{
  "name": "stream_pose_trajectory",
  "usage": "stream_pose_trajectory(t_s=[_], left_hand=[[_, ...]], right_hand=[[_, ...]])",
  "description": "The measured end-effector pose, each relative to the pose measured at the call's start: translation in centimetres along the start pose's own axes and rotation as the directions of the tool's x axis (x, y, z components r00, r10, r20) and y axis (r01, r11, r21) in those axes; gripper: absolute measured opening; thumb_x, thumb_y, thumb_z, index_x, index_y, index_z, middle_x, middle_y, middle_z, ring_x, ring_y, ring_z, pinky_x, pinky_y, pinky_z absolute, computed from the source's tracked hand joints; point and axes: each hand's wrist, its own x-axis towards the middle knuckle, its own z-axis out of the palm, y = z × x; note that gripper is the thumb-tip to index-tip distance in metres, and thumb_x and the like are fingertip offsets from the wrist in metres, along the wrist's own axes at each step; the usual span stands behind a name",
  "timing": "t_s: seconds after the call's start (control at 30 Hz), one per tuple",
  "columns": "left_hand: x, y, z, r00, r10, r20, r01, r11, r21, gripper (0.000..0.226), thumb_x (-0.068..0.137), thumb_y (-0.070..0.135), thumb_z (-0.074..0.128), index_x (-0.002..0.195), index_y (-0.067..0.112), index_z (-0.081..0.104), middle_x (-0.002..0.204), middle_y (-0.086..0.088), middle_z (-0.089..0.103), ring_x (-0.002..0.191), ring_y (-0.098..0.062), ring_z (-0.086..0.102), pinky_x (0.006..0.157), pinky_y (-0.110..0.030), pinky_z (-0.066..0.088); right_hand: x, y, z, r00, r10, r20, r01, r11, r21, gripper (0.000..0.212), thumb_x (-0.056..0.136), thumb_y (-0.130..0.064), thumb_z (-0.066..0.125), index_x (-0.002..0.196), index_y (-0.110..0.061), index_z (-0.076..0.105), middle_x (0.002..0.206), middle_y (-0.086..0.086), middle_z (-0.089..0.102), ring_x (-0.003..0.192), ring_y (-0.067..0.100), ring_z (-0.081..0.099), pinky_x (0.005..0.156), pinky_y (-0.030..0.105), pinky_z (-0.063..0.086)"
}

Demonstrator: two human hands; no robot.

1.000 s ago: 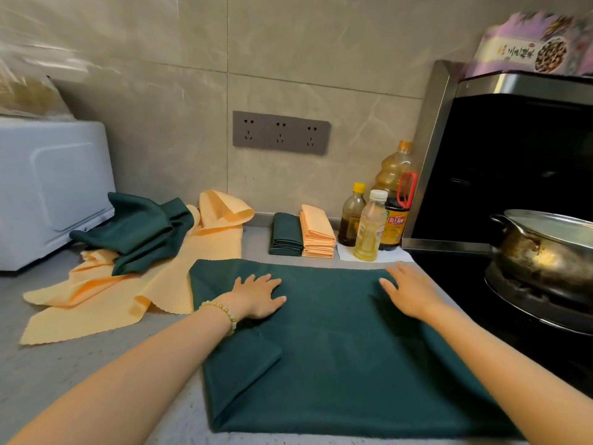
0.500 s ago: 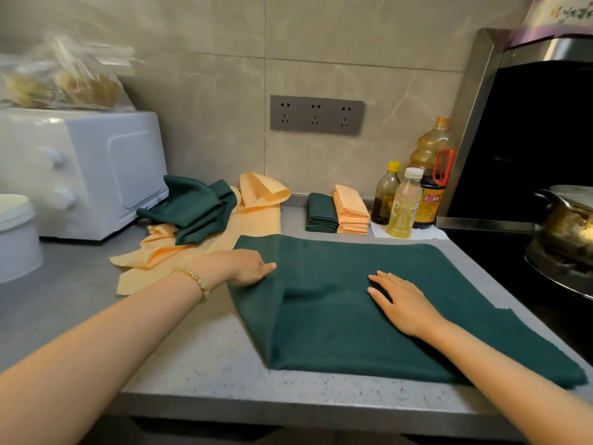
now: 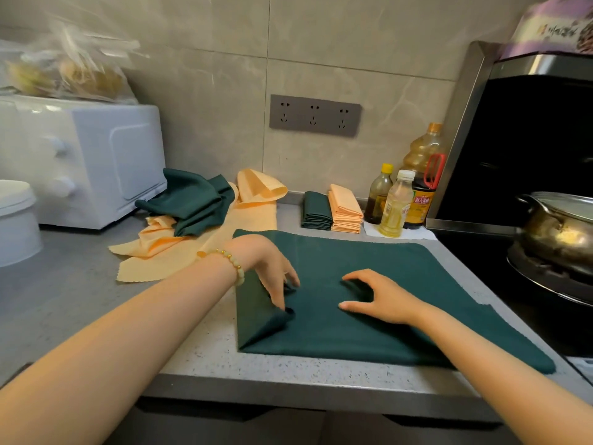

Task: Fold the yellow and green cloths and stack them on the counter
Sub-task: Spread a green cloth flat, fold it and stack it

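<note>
So the person is mid-fold on a dark green cloth (image 3: pixel 369 290) that's spread flat on the speckled surface (image 3: pixel 199 354), close to the front edge. Its long axis runs left to right across the view, and it looks doubled over already, since there's a clean folded edge on the left side.

The left hand (image 3: pixel 269 268), the one with a beaded bracelet (image 3: pixel 231 261) on the wrist, is right at that left edge. Its fingers (image 3: pixel 279 295) are curled down and pinching a bit of the cloth, which lifts into a small ridge there. The right hand (image 3: pixel 382 300) sits near the middle of the cloth, thumb and fingers spread in a claw, tips pressing down on the fabric. It doesn't look like it's gripping anything, more like holding the spot where the crease should go.

The key thing for the next fold: the loose bulk of the cloth lies to the right of both hands, stretching toward the stove side. The left hand is nearer the left end, so my guess is the left end gets carried over rightward across the right hand's pinned line.

Further back, there's a stack of folded green cloths (image 3: pixel 316 215) touching a stack of folded yellow cloths (image 3: pixel 346 210), near the wall. A messy pile of unfolded yellow cloth (image 3: pixel 205 252) and green cloth (image 3: pixel 192 200) waits to the left, beside the white toaster oven (image 3: pixel 96 162).
</note>
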Motion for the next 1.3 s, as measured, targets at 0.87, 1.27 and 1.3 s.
stream_pose_trajectory(t_s=[0.87,1.27,1.3], left_hand=[[2.9,-2.2,3.3,0.811,-0.001,-0.585,-0.207,0.934,-0.29,0.043,0.097,0.037,0.049,0.134,0.016,0.048,0.136,-0.003,0.051,0.124,-0.018,0.048,0.105,-0.03,0.036],[6.7,-2.4,4.9,0.828,-0.051,-0.558,-0.2,0.903,-0.38,0.024,0.092,0.039,0.058,0.075,0.026,0.047,0.091,0.001,0.048,0.089,-0.018,0.046,0.088,-0.035,0.041],[6.6,-2.6,4.8,0.831,-0.066,-0.553,-0.188,0.901,-0.39,0.027,0.091,0.038,0.059,0.071,0.027,0.046,0.09,0.001,0.049,0.086,-0.018,0.047,0.085,-0.034,0.041]], right_hand=[[2.9,-2.8,2.4,0.982,-0.047,-0.185,0.063,0.994,0.084,0.029,0.089,-0.031,0.061,0.117,-0.023,0.058,0.119,-0.004,0.057,0.115,0.013,0.052,0.104,0.035,0.039],[0.4,5.0,-2.3,0.99,0.135,0.033,-0.136,0.991,0.015,0.008,0.089,-0.033,0.061,0.092,-0.031,0.054,0.109,-0.006,0.051,0.107,0.01,0.047,0.098,0.026,0.037],[0.5,5.0,-2.3,0.99,0.14,0.019,-0.14,0.99,0.025,0.008,0.089,-0.033,0.061,0.092,-0.03,0.054,0.108,-0.006,0.051,0.106,0.011,0.046,0.097,0.025,0.037]])
